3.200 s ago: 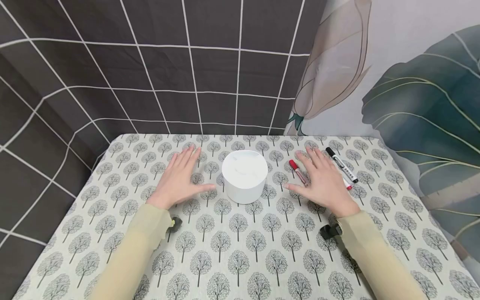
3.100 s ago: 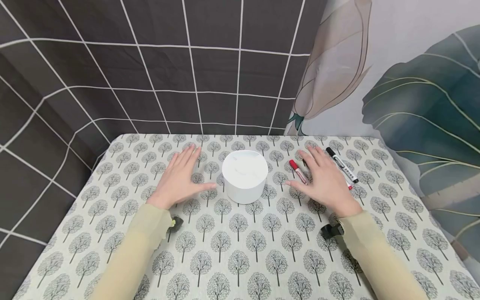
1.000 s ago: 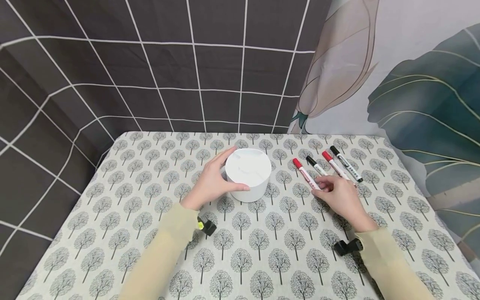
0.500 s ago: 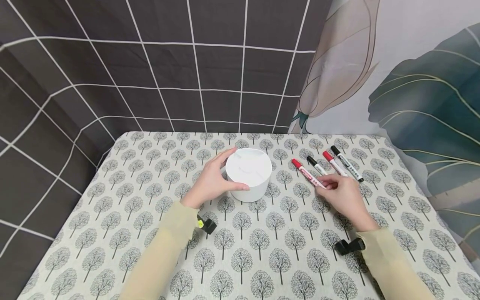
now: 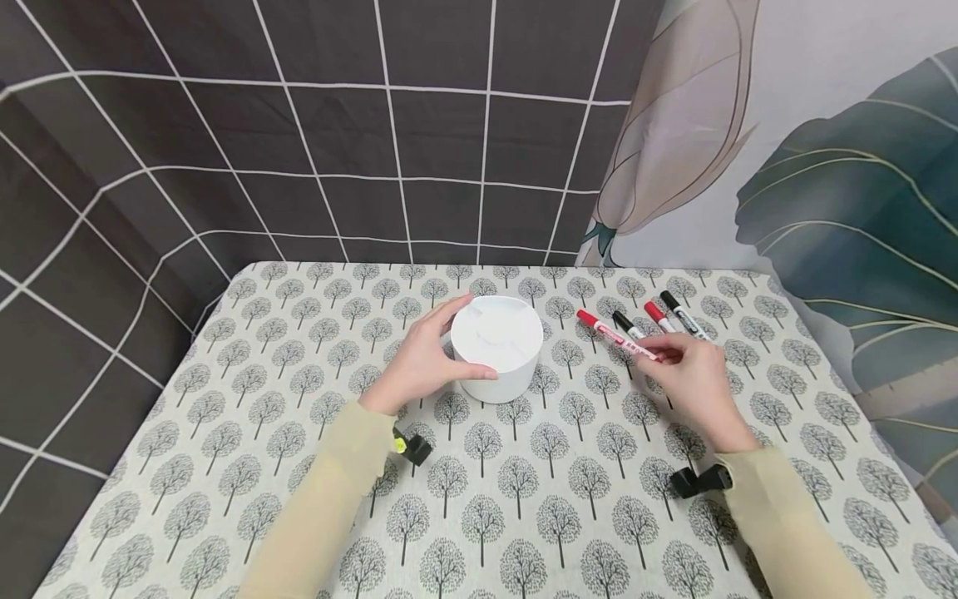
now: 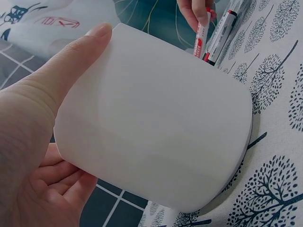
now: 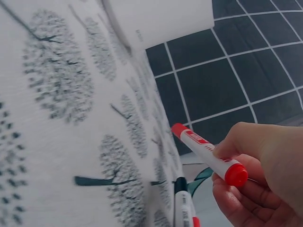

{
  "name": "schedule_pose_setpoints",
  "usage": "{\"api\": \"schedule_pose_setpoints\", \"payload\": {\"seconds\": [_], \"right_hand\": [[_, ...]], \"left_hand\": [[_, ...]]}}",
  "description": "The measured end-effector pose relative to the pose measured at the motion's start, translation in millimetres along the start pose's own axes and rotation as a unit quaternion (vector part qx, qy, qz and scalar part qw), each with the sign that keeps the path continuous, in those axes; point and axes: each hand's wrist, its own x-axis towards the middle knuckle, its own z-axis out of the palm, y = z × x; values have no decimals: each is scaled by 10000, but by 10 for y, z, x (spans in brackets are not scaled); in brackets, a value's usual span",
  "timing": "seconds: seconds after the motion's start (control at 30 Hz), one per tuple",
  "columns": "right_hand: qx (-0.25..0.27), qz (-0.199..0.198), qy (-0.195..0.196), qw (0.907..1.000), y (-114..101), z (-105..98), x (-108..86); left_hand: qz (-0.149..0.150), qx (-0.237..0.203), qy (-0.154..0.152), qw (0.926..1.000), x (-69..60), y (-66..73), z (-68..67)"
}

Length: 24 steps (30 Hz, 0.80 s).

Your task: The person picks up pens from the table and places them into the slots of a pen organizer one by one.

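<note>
No words legible. Red-capped, white-barrelled cylindrical marker pen (image 7: pixel 208 153): red label panel (image 7: pixel 198 137) with pale lettering; too blurred to read. Black-ended, white-barrelled marker pen (image 6: pixel 221 39): dark lettering, too small. Smooth white round container (image 7: pixel 165 16): tiny grey print (image 7: pixel 138 36) on its side, unreadable. Pale printed fabric backdrop (image 6: pixel 85 9): red character-like sign (image 6: pixel 60 22), undeciphered.

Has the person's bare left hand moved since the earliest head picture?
Yes: the left hand has moved right, judged against the smooth white round container: then apart from it, now gripping its side.
</note>
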Motion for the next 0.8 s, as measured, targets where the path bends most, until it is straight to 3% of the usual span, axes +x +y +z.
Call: {"api": "schedule_pose_setpoints", "payload": {"seconds": [0.23, 0.47, 0.63, 0.8], "right_hand": [[203, -245, 241, 9992, -67, -61, 104], [510, 125, 511, 9973, -277, -168, 200], [877, 235, 813, 9925, -420, -204, 276], [1318, 433, 861, 9866, -553, -236, 332]], "left_hand": [[-2, -48, -51, 10000, 4, -10, -8], [55, -123, -69, 9999, 13, 10, -23], [-4, -218, -119, 9997, 10, 16, -29], [-40, -264, -147, 9995, 9, 15, -31]]}}
